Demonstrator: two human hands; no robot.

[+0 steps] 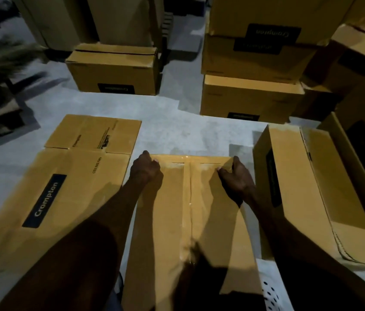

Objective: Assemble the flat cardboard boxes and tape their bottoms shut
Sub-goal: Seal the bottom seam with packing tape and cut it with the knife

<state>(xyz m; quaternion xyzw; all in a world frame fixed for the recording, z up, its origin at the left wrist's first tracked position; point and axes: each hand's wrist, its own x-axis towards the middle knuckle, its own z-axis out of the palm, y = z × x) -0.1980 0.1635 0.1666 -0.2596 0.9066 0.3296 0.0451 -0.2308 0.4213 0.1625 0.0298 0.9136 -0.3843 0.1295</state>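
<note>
An assembled cardboard box (172,221) stands right in front of me with its taped face up; clear tape runs along the centre seam and across the far edge. My left hand (145,170) rests on the far left corner, fingers bent over the far edge. At the far right corner my right hand (233,178) grips the edge, thumb on top. A flattened Crompton box (49,194) lies on the floor to the left.
An assembled box (316,194) lies on its side close at the right. Further back sit a taped box (114,68) and a stack of boxes (253,70). More cartons line the right side. Grey floor (177,131) lies between them.
</note>
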